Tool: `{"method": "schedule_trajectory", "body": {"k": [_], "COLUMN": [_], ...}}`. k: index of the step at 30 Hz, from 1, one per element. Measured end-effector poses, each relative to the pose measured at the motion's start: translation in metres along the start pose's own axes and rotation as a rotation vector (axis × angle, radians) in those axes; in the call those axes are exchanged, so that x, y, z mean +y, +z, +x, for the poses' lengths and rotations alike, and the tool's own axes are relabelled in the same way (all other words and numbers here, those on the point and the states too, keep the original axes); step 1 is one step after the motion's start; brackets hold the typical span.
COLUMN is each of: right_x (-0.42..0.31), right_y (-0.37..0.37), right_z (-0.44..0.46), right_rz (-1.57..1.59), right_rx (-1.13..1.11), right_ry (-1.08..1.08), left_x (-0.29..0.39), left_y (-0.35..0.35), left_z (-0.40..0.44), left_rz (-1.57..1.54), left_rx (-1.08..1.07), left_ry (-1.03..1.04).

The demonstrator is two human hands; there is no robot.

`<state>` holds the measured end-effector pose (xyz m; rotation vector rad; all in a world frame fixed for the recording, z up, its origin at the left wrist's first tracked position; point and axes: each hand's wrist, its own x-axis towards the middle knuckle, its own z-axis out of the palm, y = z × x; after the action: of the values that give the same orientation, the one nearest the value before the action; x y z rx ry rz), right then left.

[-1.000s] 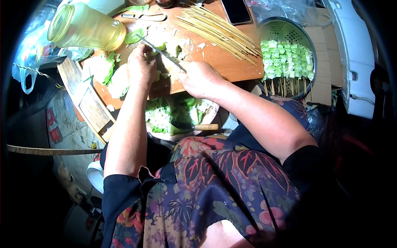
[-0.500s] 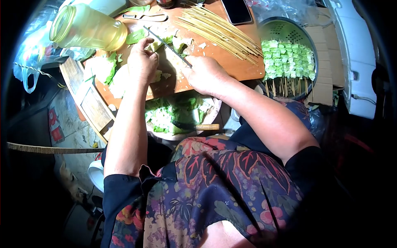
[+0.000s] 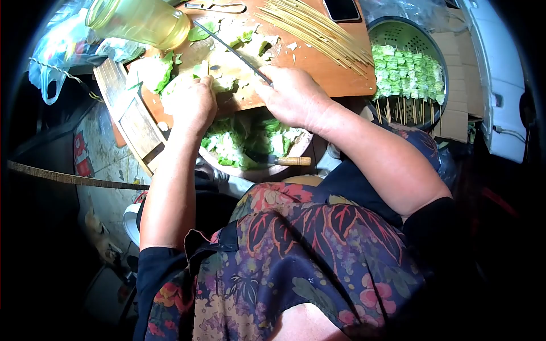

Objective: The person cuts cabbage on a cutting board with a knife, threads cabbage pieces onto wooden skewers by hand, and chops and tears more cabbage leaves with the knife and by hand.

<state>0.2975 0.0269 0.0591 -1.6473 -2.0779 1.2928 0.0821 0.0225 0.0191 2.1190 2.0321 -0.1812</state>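
Observation:
My right hand [image 3: 297,98] grips a knife [image 3: 229,48], its long narrow blade seen almost edge-on and slanting up-left over the wooden cutting board [image 3: 333,73]. My left hand [image 3: 191,103] is at the board's left part, fingers curled in, with a small pale piece of cabbage leaf [image 3: 202,69] showing at the fingertips. Larger green leaves [image 3: 161,71] lie just left of it. Cut scraps [image 3: 259,44] are scattered around the blade. Below the board, a bowl [image 3: 301,146] holds chopped leaves [image 3: 227,145] and a wooden-handled tool [image 3: 293,161].
A bundle of bamboo skewers [image 3: 318,33] and a phone [image 3: 342,8] lie on the board. To the right, a colander [image 3: 392,25] holds skewered leaf pieces [image 3: 406,73]. A jar of yellowish liquid [image 3: 139,23] stands upper left, beside a blue plastic bag [image 3: 48,77]. A peeler [image 3: 216,7] lies behind.
My left hand has moved down, away from the blade, and its fingers have curled in. My right hand still grips the knife. The whole view has shifted slightly.

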Motion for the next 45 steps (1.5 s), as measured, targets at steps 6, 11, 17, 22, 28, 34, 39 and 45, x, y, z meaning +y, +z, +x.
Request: {"method": "schedule_trajectory", "body": {"k": [6,11,17,22,28,34,39,45], "right_x": [-0.003,-0.002,0.002,0.000,-0.001,-0.001,0.003,0.008], "right_y": [0.006,0.005,0.002,-0.003,-0.005,-0.005,0.001,0.007], "right_z": [-0.011,-0.012,-0.009,-0.009,-0.006,0.003,0.018,0.011], "right_rz": [-0.025,-0.018,-0.050,-0.059,-0.057,-0.077,-0.106,0.002], "right_rx": [-0.049,-0.056,-0.103,-0.105,-0.128,-0.175,-0.197,-0.035], "right_ry": [-0.044,-0.035,0.021,0.052,0.068,0.072,0.115,0.091], "left_x": [-0.001,0.006,0.027,0.029,0.024,0.024,0.022,0.009], "left_y": [0.011,0.022,0.017,0.015,0.021,0.018,0.020,0.024], "left_z": [0.004,0.023,0.041,0.048,0.054,0.056,0.056,0.059], "left_rz": [-0.124,-0.513,-0.571,-0.534,-0.573,-0.574,-0.605,-0.614], "left_rx": [0.092,0.093,0.115,0.081,0.058,0.010,0.052,0.138], "left_ry": [0.028,-0.202,-0.266,-0.309,-0.316,-0.344,-0.274,-0.281]}}
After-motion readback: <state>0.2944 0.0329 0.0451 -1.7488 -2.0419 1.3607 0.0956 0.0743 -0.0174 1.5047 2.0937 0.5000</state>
